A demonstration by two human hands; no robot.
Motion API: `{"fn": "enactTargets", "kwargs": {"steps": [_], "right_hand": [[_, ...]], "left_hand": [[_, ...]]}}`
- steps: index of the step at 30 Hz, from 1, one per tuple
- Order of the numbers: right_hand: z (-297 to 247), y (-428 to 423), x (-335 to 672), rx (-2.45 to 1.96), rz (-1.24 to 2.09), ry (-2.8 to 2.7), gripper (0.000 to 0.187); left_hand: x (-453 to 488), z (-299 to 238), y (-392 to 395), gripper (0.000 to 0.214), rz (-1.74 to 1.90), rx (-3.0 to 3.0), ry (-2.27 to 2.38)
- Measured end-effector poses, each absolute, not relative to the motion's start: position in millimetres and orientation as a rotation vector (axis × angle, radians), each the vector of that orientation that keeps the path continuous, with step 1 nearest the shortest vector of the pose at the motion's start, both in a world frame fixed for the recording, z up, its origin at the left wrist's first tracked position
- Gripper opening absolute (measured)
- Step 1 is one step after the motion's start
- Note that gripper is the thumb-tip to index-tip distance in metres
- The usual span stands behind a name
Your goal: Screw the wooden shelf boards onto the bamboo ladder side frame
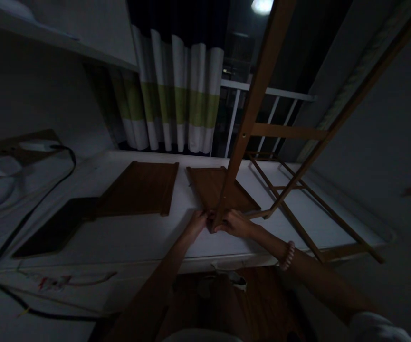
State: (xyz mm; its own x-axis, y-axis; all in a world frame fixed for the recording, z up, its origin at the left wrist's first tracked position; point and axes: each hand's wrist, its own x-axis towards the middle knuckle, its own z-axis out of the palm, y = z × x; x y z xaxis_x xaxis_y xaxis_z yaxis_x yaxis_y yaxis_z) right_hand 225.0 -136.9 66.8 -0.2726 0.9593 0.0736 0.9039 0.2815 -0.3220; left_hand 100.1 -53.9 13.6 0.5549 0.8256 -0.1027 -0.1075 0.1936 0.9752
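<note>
A tall wooden frame (240, 152) with a crossbar stands tilted on the white surface, its lower corner between my hands. My right hand (236, 223), with a beaded bracelet on the wrist, has its fingers wrapped round the foot of the near post. On the other side of that foot, my left hand (198, 222) is closed, its fingertips pressed close to the post; anything in them is hidden. Behind both hands lies a brown wooden panel (208, 185), partly covered by the post.
Left of my hands lies another brown panel (141, 187), overlapping a dark flat board (57, 228). A second wooden frame (291, 213) rests at the right. A black cable (23, 223) runs down the left side. Curtains (180, 95) and a white railing (235, 114) stand behind.
</note>
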Motion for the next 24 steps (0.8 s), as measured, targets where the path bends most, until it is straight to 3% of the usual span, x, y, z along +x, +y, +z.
{"fn": "enactTargets", "kwargs": {"steps": [12,24], "right_hand": [[78.6,-137.3,220.7,-1.801,0.343,-2.251,0.031],[69.9,-133.2,221.3,-1.962,0.263,-2.195,0.040]], "left_hand": [[96.0,23.7,-50.2,0.021,0.816,1.535,1.041],[108.5,24.2,-33.7,0.007,0.725,1.450,0.868]]}}
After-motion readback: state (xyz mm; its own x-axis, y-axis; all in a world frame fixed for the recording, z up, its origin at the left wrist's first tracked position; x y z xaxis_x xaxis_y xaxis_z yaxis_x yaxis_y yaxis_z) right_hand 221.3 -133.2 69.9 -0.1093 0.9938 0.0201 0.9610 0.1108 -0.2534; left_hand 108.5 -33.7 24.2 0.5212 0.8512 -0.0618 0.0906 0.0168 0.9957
